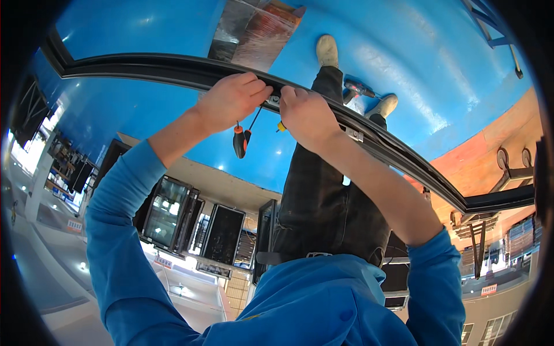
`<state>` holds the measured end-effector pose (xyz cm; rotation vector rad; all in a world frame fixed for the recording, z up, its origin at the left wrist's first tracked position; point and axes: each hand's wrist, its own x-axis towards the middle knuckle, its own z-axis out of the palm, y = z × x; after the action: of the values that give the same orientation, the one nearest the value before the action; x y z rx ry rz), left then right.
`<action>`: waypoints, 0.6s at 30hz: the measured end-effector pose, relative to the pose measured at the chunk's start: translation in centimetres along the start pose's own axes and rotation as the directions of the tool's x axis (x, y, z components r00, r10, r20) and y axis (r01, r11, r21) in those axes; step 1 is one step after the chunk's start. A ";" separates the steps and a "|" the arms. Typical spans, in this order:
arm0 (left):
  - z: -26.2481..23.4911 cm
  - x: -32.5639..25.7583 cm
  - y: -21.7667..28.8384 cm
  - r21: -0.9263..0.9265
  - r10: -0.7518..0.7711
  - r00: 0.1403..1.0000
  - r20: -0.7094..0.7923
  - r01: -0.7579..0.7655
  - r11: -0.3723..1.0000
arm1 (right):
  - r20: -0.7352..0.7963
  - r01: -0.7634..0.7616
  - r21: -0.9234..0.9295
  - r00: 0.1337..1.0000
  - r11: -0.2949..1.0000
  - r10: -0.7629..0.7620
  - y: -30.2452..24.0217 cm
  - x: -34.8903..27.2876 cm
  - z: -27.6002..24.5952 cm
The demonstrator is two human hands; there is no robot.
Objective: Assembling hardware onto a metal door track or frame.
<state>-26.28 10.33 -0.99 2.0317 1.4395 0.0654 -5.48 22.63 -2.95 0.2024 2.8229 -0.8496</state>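
Note:
A long black metal frame [150, 66] spans the view in front of me, and both my hands are at its near edge. My left hand [234, 102] is closed, its fingertips pinched at the frame. Below it hang red-and-black handles of two screwdrivers [240, 143], their thin shafts running up to the hand, where its grip is hidden. Beside it my right hand [309, 118] is closed too, with a small yellow-ended tool [281, 126] sticking out under the fingers. Between the hands a small metal fitting [274, 100] sits on the frame. Another metal fitting [354, 134] lies farther right along it.
A power drill [359, 88] lies on the blue floor [398, 63] between my shoes. Beyond the frame is a plastic-wrapped sheet [254, 34]. Dark framed panels [222, 233] stand behind at left. At right is a wheeled trolley [511, 173]; a blue metal stand [490, 26] is far right.

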 end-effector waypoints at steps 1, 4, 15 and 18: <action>0.4 -0.3 0.2 0.037 0.030 0.999 -0.011 -0.030 0.999 | 0.003 0.041 0.004 0.999 0.999 -0.041 0.0 -0.2 -0.1; 1.4 -1.2 1.5 0.000 -0.082 0.989 -0.126 0.082 0.997 | -0.009 -0.083 -0.007 0.996 0.996 0.083 -0.6 -2.2 -1.8; 1.0 0.0 1.3 -0.084 -0.218 0.976 -0.025 0.215 0.973 | 0.061 -0.212 -0.029 0.975 0.977 0.213 0.2 -4.8 -1.5; 0.6 1.3 0.7 -0.085 -0.196 0.980 -0.026 0.193 0.978 | 0.011 -0.258 -0.017 0.966 0.966 0.258 0.2 -4.7 -1.2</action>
<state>-24.91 11.04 -1.54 1.8236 1.6233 0.0763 -1.01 23.10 -1.02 0.5469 2.7090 -0.7671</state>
